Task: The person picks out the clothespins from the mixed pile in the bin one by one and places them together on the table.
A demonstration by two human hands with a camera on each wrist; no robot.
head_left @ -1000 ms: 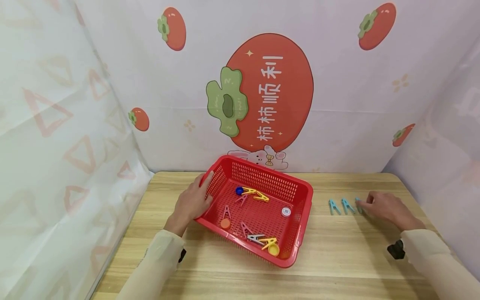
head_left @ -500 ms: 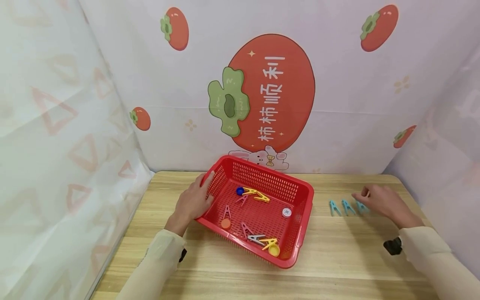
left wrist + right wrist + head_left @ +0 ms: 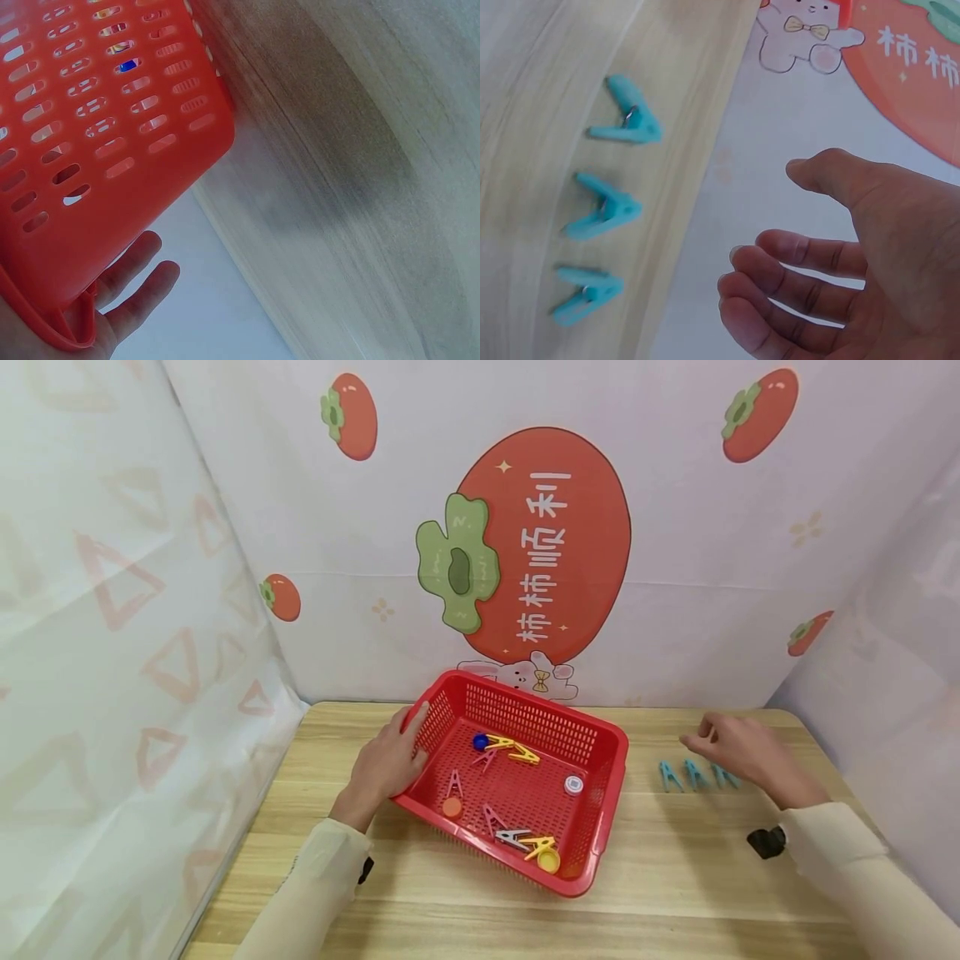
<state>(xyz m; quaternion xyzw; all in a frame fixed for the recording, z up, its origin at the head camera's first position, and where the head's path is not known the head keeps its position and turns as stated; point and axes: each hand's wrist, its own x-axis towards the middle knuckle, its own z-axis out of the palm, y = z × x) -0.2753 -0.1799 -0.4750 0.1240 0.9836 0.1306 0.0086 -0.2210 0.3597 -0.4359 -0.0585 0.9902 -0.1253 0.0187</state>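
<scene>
My left hand (image 3: pixel 381 764) grips the left rim of a red plastic basket (image 3: pixel 606 814); in the left wrist view, two fingers (image 3: pixel 142 300) reach past the rim along the outside. Over the right side of the table hovers my right hand (image 3: pixel 738 752), fingers loosely bent and holding nothing. Just below it lie three light blue clothespins in a row: a left one (image 3: pixel 670 777), a middle one (image 3: pixel 694 774) and a right one (image 3: pixel 724 777). The right wrist view shows this hand's thumb (image 3: pixel 829 172) apart from its fingers.
Inside the basket lie yellow clothespins (image 3: pixel 523 754), pink clothespins (image 3: pixel 454 783) and a grey clothespin (image 3: pixel 512 837). Bottle caps are scattered there too: blue (image 3: pixel 480 742), orange (image 3: pixel 452 807), white (image 3: pixel 573 785) and yellow (image 3: pixel 548 861). A printed cloth (image 3: pixel 675 543) closes off the wooden table's (image 3: pixel 675 893) back.
My right hand has lifted away from the rightmost clothespin and moved left and towards the back, leaving all three lined up. My left hand and the basket have stayed put.
</scene>
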